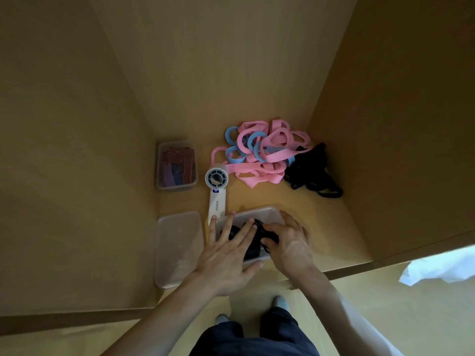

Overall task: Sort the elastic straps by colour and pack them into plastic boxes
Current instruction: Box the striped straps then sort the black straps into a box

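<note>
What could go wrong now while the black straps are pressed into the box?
The black straps lie bunched in the plastic box; they may spring out when the left hand and right hand lift.
The box sits near the front edge of the shelf, so pressing could tip it off.
A pink strap lies right by the handheld fan, whose display is lit; it might get caught.
</note>
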A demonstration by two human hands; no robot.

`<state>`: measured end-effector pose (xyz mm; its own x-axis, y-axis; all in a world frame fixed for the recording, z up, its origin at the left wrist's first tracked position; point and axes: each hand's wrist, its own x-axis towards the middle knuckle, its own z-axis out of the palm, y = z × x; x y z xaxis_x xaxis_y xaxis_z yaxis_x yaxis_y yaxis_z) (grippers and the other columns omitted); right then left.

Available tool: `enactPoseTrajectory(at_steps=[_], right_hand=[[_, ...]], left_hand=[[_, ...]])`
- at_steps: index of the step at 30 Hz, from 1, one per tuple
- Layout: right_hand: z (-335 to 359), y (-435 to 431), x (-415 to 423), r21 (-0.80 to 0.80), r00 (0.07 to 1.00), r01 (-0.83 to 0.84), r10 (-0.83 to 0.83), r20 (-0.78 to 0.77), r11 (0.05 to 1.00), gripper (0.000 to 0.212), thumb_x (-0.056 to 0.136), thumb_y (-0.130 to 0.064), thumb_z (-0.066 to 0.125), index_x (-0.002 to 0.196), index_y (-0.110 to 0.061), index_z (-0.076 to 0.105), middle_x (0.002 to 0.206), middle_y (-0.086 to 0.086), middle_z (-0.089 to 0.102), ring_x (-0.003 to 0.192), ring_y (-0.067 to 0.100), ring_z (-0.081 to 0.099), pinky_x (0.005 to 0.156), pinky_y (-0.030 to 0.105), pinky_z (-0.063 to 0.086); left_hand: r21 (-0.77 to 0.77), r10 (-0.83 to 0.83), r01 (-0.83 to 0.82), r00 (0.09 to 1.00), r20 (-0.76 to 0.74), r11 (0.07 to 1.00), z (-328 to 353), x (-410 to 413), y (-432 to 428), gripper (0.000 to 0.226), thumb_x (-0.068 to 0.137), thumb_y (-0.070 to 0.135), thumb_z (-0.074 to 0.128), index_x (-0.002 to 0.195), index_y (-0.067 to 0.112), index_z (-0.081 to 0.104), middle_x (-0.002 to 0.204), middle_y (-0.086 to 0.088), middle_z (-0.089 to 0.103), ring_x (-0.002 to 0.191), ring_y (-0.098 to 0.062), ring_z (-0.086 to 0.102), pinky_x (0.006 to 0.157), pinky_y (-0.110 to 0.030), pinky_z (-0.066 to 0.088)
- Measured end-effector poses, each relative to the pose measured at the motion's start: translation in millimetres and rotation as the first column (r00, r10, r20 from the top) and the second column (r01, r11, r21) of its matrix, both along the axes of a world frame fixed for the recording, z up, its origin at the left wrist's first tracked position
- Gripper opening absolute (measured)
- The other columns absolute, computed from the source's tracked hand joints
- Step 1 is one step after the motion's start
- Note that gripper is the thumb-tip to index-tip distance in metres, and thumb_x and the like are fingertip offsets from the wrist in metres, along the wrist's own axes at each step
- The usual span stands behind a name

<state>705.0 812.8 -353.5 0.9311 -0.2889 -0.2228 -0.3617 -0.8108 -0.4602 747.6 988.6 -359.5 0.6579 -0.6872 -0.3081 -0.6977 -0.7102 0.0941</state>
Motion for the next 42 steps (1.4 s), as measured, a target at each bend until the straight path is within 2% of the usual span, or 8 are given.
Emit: enactPoseTrajectory(at_steps=[11, 18, 22, 26, 28, 32, 38, 42], right_hand=[[13, -13, 4, 0.183, 0.994, -0.048, 0.029, 0.103, 0.982, 0.045, 0.083, -0.027, 0.078, 0.125, -0.035, 0.065, 0.152, 0.001, 0.038, 0.142, 0.021, 0.035, 0.117, 0.047, 0.033], [27, -1, 10, 0.206, 0.97, -0.144, 0.096, 0.224, 0.968, 0.035, 0.084, -0.029, 0.067, 0.119, -0.035, 0.065, 0.147, 0.0, 0.046, 0.145, 0.017, 0.029, 0.117, 0.048, 0.031], [41, 18, 14, 0.164, 0.948, -0.214, 0.164, 0.273, 0.963, 0.031, 0.086, -0.02, 0.071, 0.116, -0.029, 0.068, 0.147, 0.0, 0.042, 0.14, 0.02, 0.031, 0.117, 0.046, 0.031], [44, 45, 20, 0.095, 0.909, -0.344, 0.305, 0.285, 0.934, 0.021, 0.088, -0.021, 0.066, 0.109, -0.026, 0.068, 0.139, -0.004, 0.047, 0.131, 0.019, 0.04, 0.11, 0.033, 0.034], [40, 64, 20, 0.072, 0.868, -0.425, 0.384, 0.314, 0.902, 0.019, 0.088, -0.019, 0.062, 0.105, -0.022, 0.069, 0.128, -0.003, 0.053, 0.12, 0.021, 0.049, 0.101, 0.037, 0.043], [29, 105, 17, -0.189, 0.719, -0.609, 0.636, 0.28, 0.771, 0.018, 0.077, -0.026, 0.052, 0.086, -0.023, 0.068, 0.097, -0.002, 0.06, 0.097, 0.023, 0.056, 0.08, 0.037, 0.044], [5, 131, 9, -0.35, 0.627, -0.678, 0.757, 0.183, 0.646, 0.034, 0.075, -0.036, 0.038, 0.08, -0.024, 0.069, 0.085, -0.003, 0.059, 0.087, 0.023, 0.056, 0.076, 0.035, 0.028], [-2, 128, 6, -0.343, 0.641, -0.675, 0.749, 0.166, 0.654, 0.026, 0.075, -0.038, 0.042, 0.075, -0.024, 0.064, 0.081, -0.003, 0.058, 0.083, 0.023, 0.056, 0.075, 0.036, 0.03]], left_hand=[[-0.132, 0.028, -0.026, 1.0, 0.012, 0.991, 10, -6, 1, 0.077, 0.098, 0.068, 0.022, 0.16, 0.034, -0.007, 0.166, 0.015, -0.02, 0.149, -0.017, -0.033, 0.12, -0.055, -0.018], [-0.277, 0.142, -0.138, 0.99, -0.008, 0.951, 25, -20, 14, 0.073, 0.102, 0.063, 0.026, 0.16, 0.034, -0.007, 0.164, 0.014, -0.026, 0.148, -0.009, -0.032, 0.125, -0.047, -0.01], [-0.511, 0.366, -0.405, 0.913, -0.18, 0.758, 35, -34, 38, 0.065, 0.103, 0.055, 0.035, 0.159, 0.037, 0.008, 0.165, 0.022, -0.012, 0.15, 0.001, -0.017, 0.12, -0.024, -0.001], [-0.61, 0.65, -0.625, 0.726, -0.226, 0.487, 19, -56, 72, 0.04, 0.092, 0.043, 0.043, 0.128, 0.026, 0.051, 0.131, 0.014, 0.042, 0.128, -0.011, 0.042, 0.1, -0.03, 0.042], [-0.563, 0.689, -0.634, 0.709, -0.151, 0.53, 6, -68, 87, 0.029, 0.086, 0.03, 0.051, 0.112, 0.022, 0.058, 0.114, 0.012, 0.048, 0.11, -0.017, 0.054, 0.086, -0.033, 0.049], [-0.385, 0.609, -0.559, 0.793, 0.011, 0.734, -25, -80, 106, 0.036, 0.079, 0.016, 0.068, 0.114, 0.02, 0.063, 0.121, 0.005, 0.056, 0.114, -0.019, 0.055, 0.091, -0.031, 0.051], [-0.412, 0.622, -0.526, 0.771, 0.138, 0.744, -38, -73, 105, 0.023, 0.084, 0.03, 0.055, 0.093, 0.016, 0.07, 0.093, 0.0, 0.063, 0.089, -0.021, 0.061, 0.073, -0.034, 0.056], [-0.395, 0.594, -0.494, 0.784, 0.184, 0.774, -38, -72, 104, 0.017, 0.07, 0.02, 0.083, 0.08, 0.021, 0.068, 0.081, 0.004, 0.059, 0.08, -0.02, 0.058, 0.068, -0.033, 0.052]])
